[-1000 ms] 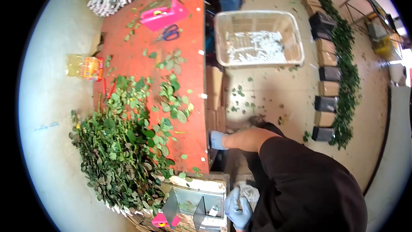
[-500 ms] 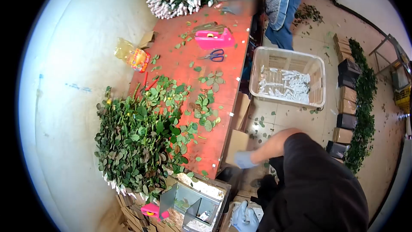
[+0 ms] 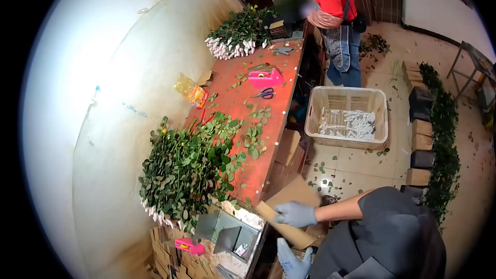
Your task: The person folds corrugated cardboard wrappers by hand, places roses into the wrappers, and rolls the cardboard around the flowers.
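Observation:
My right hand point(image 3: 295, 214), in a grey-blue glove, reaches in from the right and grips a brown cardboard sheet point(image 3: 299, 191) beside the table's near corner. Just below, my left hand point(image 3: 292, 259), also gloved, has its fingers stretched and its thumb apart, close to the sheet's lower edge. Nothing shows in its grasp. Left of my hands, a grey metal divider box point(image 3: 223, 235) stands at the table end. A large leafy bunch of stems with pale wrapped heads point(image 3: 188, 168) lies on the red table point(image 3: 253, 181).
A pink tape dispenser point(image 3: 265, 78), scissors point(image 3: 265, 93) and a yellow bottle point(image 3: 192, 91) rest on the table. Another pink dispenser point(image 3: 190, 246) is near the box. On the floor stand a white crate point(image 3: 347, 143) and wrapped bundles point(image 3: 422, 129). A person point(image 3: 336, 0) stands beyond.
My right hand has come up from beside the table with the cardboard sheet in it. My left hand has opened its fingers. The view has shifted, showing more of the other person.

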### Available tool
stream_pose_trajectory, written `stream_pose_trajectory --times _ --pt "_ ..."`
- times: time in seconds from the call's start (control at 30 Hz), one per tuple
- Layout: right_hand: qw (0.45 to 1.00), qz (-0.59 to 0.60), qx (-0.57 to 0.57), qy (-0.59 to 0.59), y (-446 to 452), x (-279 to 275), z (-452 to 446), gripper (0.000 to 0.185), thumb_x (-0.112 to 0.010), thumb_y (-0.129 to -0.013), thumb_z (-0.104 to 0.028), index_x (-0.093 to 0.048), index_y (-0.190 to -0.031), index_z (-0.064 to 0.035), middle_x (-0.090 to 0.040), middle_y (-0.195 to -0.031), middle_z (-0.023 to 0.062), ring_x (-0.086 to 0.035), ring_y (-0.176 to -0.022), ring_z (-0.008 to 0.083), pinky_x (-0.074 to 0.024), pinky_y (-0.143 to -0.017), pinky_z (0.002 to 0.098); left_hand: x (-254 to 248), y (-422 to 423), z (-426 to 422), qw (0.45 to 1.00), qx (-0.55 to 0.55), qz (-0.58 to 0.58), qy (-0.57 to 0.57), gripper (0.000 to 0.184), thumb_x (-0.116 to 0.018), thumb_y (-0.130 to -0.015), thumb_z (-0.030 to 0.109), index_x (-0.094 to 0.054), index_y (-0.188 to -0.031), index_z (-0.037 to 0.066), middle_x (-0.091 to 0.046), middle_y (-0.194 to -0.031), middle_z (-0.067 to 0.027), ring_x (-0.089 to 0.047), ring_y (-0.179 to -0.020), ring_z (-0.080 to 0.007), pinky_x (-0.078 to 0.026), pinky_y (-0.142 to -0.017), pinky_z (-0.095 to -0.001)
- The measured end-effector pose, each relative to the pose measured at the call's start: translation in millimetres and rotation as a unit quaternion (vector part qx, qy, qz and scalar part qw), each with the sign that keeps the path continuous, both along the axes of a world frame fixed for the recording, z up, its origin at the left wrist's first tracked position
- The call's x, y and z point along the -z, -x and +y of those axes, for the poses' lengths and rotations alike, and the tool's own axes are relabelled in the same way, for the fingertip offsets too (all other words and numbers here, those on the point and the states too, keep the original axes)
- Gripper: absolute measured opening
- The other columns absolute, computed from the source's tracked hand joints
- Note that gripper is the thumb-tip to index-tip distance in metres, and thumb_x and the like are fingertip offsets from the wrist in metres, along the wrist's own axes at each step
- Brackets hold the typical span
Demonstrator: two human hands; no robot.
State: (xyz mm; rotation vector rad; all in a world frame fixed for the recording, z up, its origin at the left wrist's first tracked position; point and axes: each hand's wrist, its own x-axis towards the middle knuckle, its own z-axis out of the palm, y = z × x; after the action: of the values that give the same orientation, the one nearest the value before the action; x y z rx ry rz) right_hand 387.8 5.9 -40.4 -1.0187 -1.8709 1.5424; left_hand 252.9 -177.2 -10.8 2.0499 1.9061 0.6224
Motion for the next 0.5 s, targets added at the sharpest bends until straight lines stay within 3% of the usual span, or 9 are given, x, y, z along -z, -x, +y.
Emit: stream_pose_trajectory --times 0.07,0.13,0.17,0.23,0.3,0.33,0.37,0.43,0.5 --pt "0.983 0.168 0.072 -0.031 19 -31 -32 0.042 -0.058 -0.103 -0.04 -0.061 -0.101 0.0017 -0.065 -0.086 0.0169 -0.062 -0.077 0.0249 -0.0495 -0.072 0.0383 2 3 -24 0.999 -0.013 -0.009 -0.039 0.049 -0.073 -0.091 0.028 -0.064 -0.132 0.002 -0.065 -0.127 -0.0267 -0.063 -0.115 -0.0426 -0.05 -0.097 -0.0476" --pt "0.949 0.292 0.065 0.098 35 -65 -79 0.046 -0.059 -0.104 -0.041 -0.064 -0.115 0.0035 -0.066 -0.094 0.0071 -0.058 -0.089 0.0141 -0.0487 -0.081 0.0313 1 9 -47 0.998 -0.025 -0.015 -0.055 0.048 -0.073 -0.091 0.027 -0.065 -0.131 0.002 -0.065 -0.126 -0.0268 -0.063 -0.114 -0.0427 -0.051 -0.097 -0.0474" --pt "0.94 0.301 0.027 0.158 35 -81 -95 0.04 -0.065 -0.102 -0.032 -0.064 -0.122 0.0024 -0.07 -0.111 0.007 -0.06 -0.1 0.0127 -0.0508 -0.09 0.0309 -1 15 -56 0.997 -0.029 -0.018 -0.063 0.048 -0.073 -0.091 0.027 -0.065 -0.131 0.002 -0.066 -0.125 -0.0268 -0.063 -0.114 -0.0427 -0.051 -0.096 -0.0473" --pt "0.932 0.336 -0.042 0.128 37 -92 -117 0.044 -0.066 -0.102 -0.034 -0.06 -0.129 0.0006 -0.066 -0.109 0.0047 -0.059 -0.099 0.0121 -0.0506 -0.09 0.0302 -2 25 -79 0.996 -0.038 -0.018 -0.073 0.047 -0.073 -0.091 0.027 -0.066 -0.13 0.001 -0.066 -0.124 -0.0269 -0.063 -0.113 -0.0428 -0.051 -0.096 -0.047" --pt "0.886 0.406 -0.156 0.162 27 -107 -121 0.06 -0.072 -0.098 -0.038 -0.051 -0.139 0.0004 -0.058 -0.121 0.0031 -0.058 -0.103 0.0126 -0.0498 -0.089 0.0301 -2 36 -98 0.996 -0.041 -0.011 -0.081 0.046 -0.073 -0.091 0.026 -0.066 -0.129 0.001 -0.066 -0.123 -0.027 -0.063 -0.113 -0.0428 -0.051 -0.095 -0.0468" --pt "0.898 0.421 -0.123 0.044 18 -116 -123 0.071 -0.076 -0.094 -0.039 -0.044 -0.146 -0.0008 -0.052 -0.13 0.0065 -0.057 -0.114 0.016 -0.0497 -0.094 0.0346 -2 41 -106 0.995 -0.04 -0.009 -0.087 0.046 -0.073 -0.091 0.026 -0.066 -0.128 0.0 -0.067 -0.123 -0.027 -0.064 -0.113 -0.0429 -0.051 -0.095 -0.0467" --pt "0.921 0.309 -0.031 -0.235 7 -124 -115 0.075 -0.074 -0.094 -0.045 -0.045 -0.147 -0.0022 -0.052 -0.133 0.0125 -0.054 -0.126 0.0248 -0.0476 -0.102 0.0416 -1 50 -116 0.995 -0.04 -0.005 -0.092 0.045 -0.073 -0.091 0.026 -0.067 -0.128 0.0 -0.067 -0.122 -0.0271 -0.064 -0.112 -0.0429 -0.051 -0.095 -0.0466" --pt "0.798 0.271 0.019 -0.538 -5 -147 -101 0.08 -0.072 -0.093 -0.05 -0.042 -0.151 -0.0033 -0.049 -0.141 0.0167 -0.047 -0.134 0.0359 -0.0419 -0.11 0.0493 -4 68 -129 0.994 -0.04 0.002 -0.099 0.044 -0.073 -0.091 0.025 -0.067 -0.127 0.0 -0.067 -0.121 -0.0272 -0.064 -0.112 -0.043 -0.051 -0.094 -0.0463" --pt "0.744 0.217 -0.08 -0.626 -6 -164 -100 0.087 -0.075 -0.087 -0.05 -0.042 -0.152 -0.0041 -0.044 -0.15 0.0177 -0.041 -0.139 0.0414 -0.0368 -0.115 0.0541 -5 88 -139 0.994 -0.044 0.003 -0.104 0.044 -0.073 -0.091 0.025 -0.068 -0.126 -0.001 -0.068 -0.12 -0.0273 -0.064 -0.111 -0.043 -0.051 -0.093 -0.0461"
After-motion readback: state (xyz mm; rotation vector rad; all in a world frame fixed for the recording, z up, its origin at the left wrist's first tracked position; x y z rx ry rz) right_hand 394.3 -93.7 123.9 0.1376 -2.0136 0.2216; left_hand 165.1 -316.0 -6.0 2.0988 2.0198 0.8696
